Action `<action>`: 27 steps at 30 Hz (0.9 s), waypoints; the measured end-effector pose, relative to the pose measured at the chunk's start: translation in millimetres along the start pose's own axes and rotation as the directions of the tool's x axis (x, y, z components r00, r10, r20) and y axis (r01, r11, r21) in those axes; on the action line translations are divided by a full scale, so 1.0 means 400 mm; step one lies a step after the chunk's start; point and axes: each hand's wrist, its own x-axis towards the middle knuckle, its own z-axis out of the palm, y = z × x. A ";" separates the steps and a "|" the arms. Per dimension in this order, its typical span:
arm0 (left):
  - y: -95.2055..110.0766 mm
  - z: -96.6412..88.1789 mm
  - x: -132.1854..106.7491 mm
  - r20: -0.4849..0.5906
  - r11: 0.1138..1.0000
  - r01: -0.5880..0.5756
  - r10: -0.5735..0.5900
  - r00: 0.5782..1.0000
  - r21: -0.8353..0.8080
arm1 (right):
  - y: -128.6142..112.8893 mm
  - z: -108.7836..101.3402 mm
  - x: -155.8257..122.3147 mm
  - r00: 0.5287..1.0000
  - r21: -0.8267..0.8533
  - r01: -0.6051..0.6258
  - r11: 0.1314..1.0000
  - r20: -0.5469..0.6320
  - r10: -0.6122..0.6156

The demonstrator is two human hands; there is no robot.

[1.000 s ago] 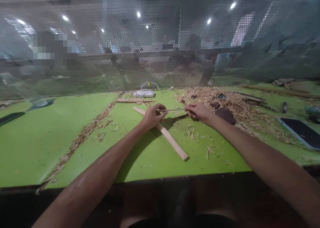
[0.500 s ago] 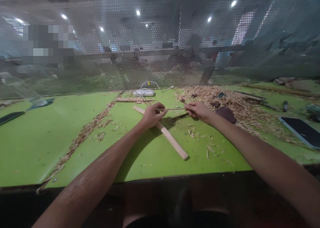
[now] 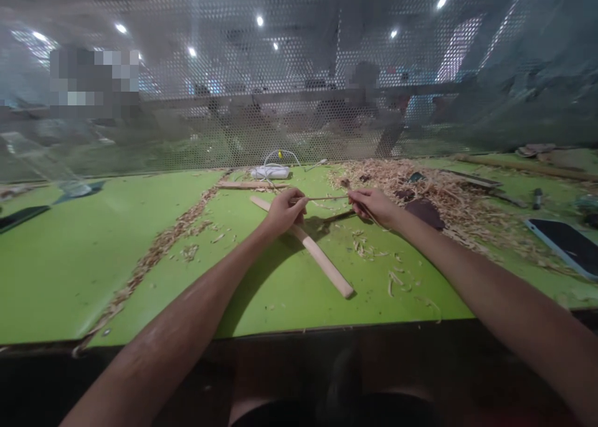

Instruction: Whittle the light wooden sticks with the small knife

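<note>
My left hand (image 3: 286, 210) is closed, its thumb and fingers pinching one end of a thin light-brown strip (image 3: 327, 198). My right hand (image 3: 372, 206) is closed round the other part of the strip, and a thin tail shows below its fingers. Between the hands the strip runs nearly level, just above the table; whether it is wood or cord I cannot make out. A pale flat wooden bar (image 3: 327, 266) lies slantwise on the table, passing under my left hand. A dark narrow piece (image 3: 340, 216) lies between the hands.
Wood shavings (image 3: 458, 206) are heaped right of centre around a dark brown cloth-like piece (image 3: 425, 214). A phone (image 3: 567, 246) lies at the right. A white power strip (image 3: 270, 172) with its cable and another wooden strip (image 3: 250, 185) lie behind my hands. Mesh (image 3: 299, 115) closes the table's back.
My left hand has turned slightly, with its fingers closed more tightly on the strip. My right hand holds almost the same place. The view has shifted a little.
</note>
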 end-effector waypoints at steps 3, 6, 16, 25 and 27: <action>0.004 0.003 0.001 -0.001 1.000 0.009 -0.009 1.000 -0.030 | 0.004 0.001 0.006 1.000 -0.007 0.005 1.000 0.003 -0.005; 0.008 0.005 0.000 -0.017 0.999 0.021 -0.022 1.000 -0.039 | 0.007 0.003 0.009 1.000 -0.014 0.012 1.000 0.000 -0.012; -0.011 -0.006 0.008 -0.066 0.999 0.002 0.002 0.998 0.052 | -0.001 -0.017 -0.001 0.995 -0.181 0.041 0.983 0.100 -0.023; -0.008 -0.006 0.012 -0.070 0.870 -0.036 0.081 0.994 0.492 | -0.025 0.007 -0.023 0.973 -0.556 0.225 0.800 0.090 -0.211; -0.004 -0.003 0.011 -0.061 0.837 -0.055 0.104 0.993 0.545 | -0.038 0.022 -0.037 0.967 -0.582 0.252 0.773 0.115 -0.228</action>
